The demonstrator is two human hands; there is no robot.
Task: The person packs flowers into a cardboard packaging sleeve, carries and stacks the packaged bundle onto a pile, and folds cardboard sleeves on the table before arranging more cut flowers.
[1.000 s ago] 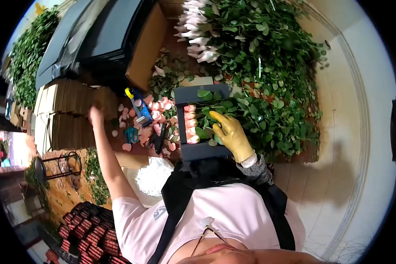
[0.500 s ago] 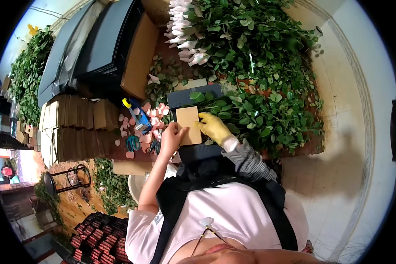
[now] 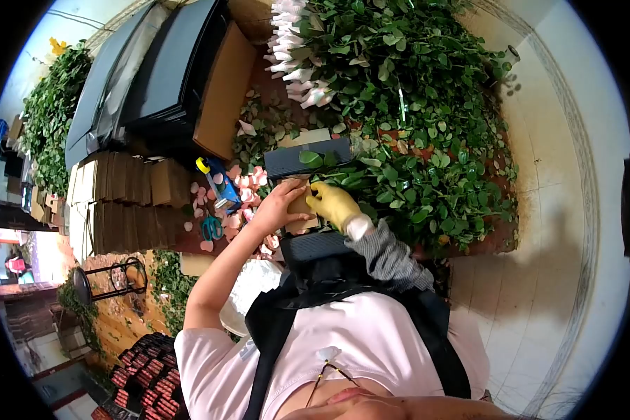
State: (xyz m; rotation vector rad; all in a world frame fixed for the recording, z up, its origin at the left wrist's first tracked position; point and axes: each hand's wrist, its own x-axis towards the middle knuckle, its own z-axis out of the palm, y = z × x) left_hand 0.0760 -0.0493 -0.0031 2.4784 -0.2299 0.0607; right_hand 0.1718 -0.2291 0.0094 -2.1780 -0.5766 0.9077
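A small tan cardboard piece (image 3: 300, 205) lies over the rose heads, between the two flaps of a dark corrugated wrapper (image 3: 308, 157). My left hand (image 3: 278, 208) is bare and spreads over the cardboard's left part, thumb and fingers apart, pressing on it. From the right, my right hand (image 3: 334, 204), in a yellow glove, has its fingers curled at the cardboard's right edge. Leafy green stems (image 3: 392, 185) run rightward from under the glove. The rose heads are mostly hidden beneath the cardboard and hands.
Left of the wrapper are pink petals (image 3: 246, 194), a blue and yellow tape dispenser (image 3: 224, 187) and teal scissors (image 3: 211, 227). Stacked tan cardboard (image 3: 122, 203) stands farther left. White-wrapped flowers (image 3: 297, 70) lie at the back. A white-filled bin (image 3: 248, 287) sits below the table edge.
My left hand went from the cardboard stack to the wrapper with a cardboard piece, which now lies lower over the roses. My gloved hand moved left from the stems to the cardboard's edge.
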